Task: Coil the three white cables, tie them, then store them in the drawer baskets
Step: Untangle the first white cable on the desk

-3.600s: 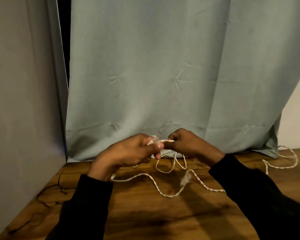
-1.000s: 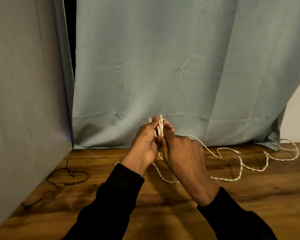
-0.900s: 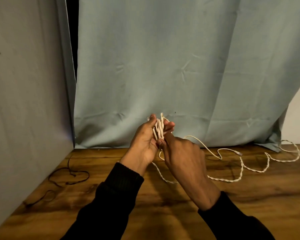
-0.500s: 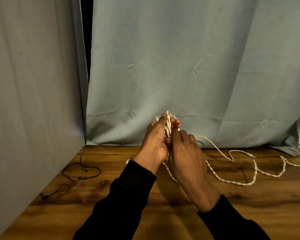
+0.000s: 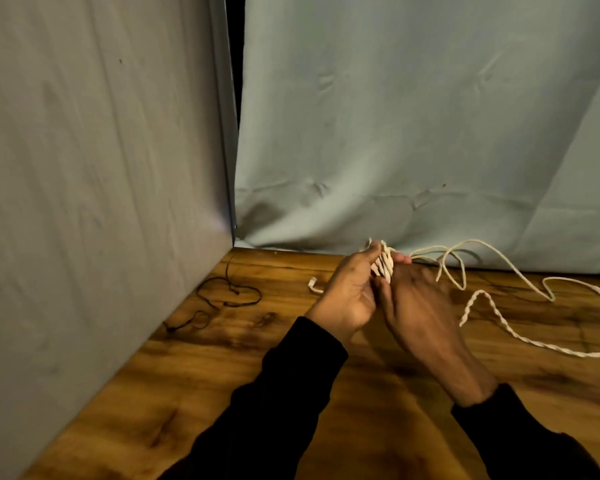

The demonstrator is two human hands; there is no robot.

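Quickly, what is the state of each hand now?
Left hand: grips the coiled white cable.
Right hand: fingers on the same coil; grip cannot be told.

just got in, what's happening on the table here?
A person is coiling a white cable by hand. The left hand grips the bundle of loops while the right hand works against it. Much of the cable lies loose on the wooden table. A thin black cord lies at left. No drawer is visible.

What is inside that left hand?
The left hand holds a bundle of white cable loops, pinched with the right hand. Palms hide the loops' lower part.
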